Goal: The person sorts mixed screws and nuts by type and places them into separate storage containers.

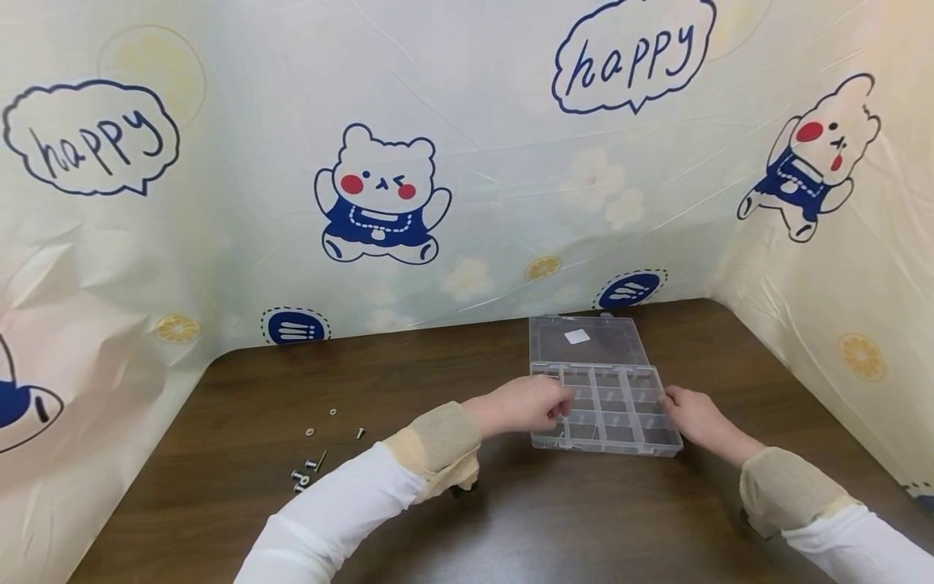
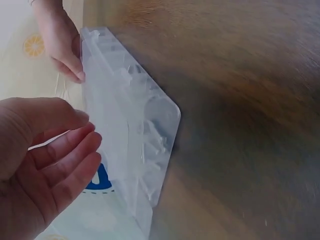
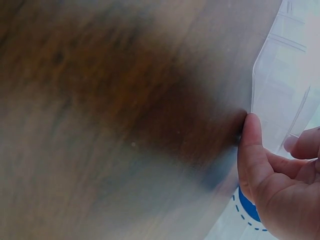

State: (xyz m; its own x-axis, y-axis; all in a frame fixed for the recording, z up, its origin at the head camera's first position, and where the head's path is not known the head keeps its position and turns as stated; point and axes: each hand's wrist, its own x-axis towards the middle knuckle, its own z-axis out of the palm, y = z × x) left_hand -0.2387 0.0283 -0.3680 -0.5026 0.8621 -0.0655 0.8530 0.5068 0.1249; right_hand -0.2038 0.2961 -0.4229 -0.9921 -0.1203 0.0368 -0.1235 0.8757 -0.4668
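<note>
A clear plastic compartment box (image 1: pixel 616 448) lies on the table, its lid (image 1: pixel 594 345) folded back behind it. My left hand (image 1: pixel 529 403) is over the left column of compartments. In the left wrist view that hand (image 2: pixel 47 160) has its fingers bent and thumb near the fingertips; whether something small sits between them is hidden. My right hand (image 1: pixel 696 418) grips the box's right edge, and the right wrist view shows the thumb and a finger (image 3: pixel 251 132) at the wall. Small metal pieces (image 1: pixel 552 444) are in the front left compartment.
To the left on the brown table (image 1: pixel 241 422) are several metal screws or bolts (image 1: pixel 310 465), a short screw (image 1: pixel 361 433), and two small washers, one a ring (image 1: pixel 333 412). A printed curtain (image 1: pixel 496 203) borders the table's back and sides.
</note>
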